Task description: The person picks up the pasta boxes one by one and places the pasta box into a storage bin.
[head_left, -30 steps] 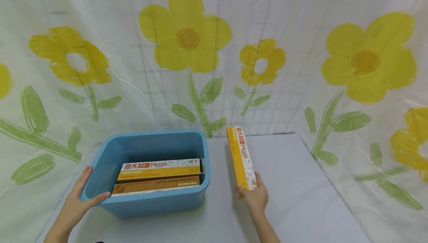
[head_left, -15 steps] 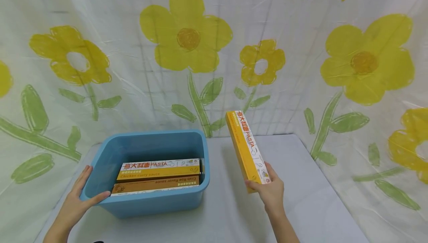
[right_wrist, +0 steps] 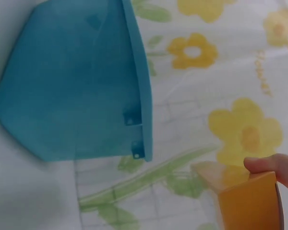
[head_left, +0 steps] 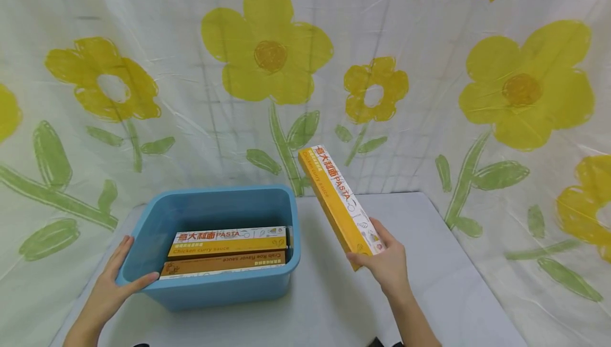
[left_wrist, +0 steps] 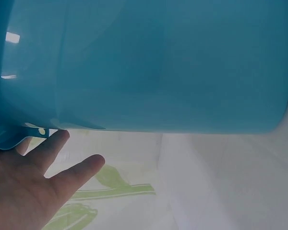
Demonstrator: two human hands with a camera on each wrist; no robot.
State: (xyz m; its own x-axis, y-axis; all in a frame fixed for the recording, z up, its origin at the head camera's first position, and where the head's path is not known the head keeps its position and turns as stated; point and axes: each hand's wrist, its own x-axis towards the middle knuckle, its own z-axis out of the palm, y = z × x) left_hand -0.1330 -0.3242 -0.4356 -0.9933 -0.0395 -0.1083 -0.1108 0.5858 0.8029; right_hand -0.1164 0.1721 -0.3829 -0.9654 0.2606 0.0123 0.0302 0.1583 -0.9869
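My right hand (head_left: pixel 389 265) grips the near end of a yellow and white pasta box (head_left: pixel 339 204), labelled chicken curry sauce. The box is tilted, its far end up and to the left, above the table right of a blue plastic bin (head_left: pixel 229 293). In the right wrist view, a thumb (right_wrist: pixel 273 166) lies on the box's orange end (right_wrist: pixel 252 203). My left hand (head_left: pixel 106 286) rests at the bin's near left corner, thumb along the front rim; the left wrist view shows its fingers (left_wrist: pixel 81 173) spread and fairly straight. Inside the bin lie a yellow pasta box (head_left: pixel 226 248) and a brown crab roe box (head_left: pixel 224 262).
A pale cloth covers the table (head_left: pixel 315 315). Behind it hangs a white curtain (head_left: pixel 181 140) with yellow flowers. Small dark objects (head_left: pixel 376 343) show at the bottom edge. Another dark-edged item (head_left: pixel 289 237) stands at the right inside the bin, mostly hidden.
My right hand has lifted the pasta box off the table area, first rightward, then the box swung left toward the bin with its far end higher. The left hand and bin have stayed put.
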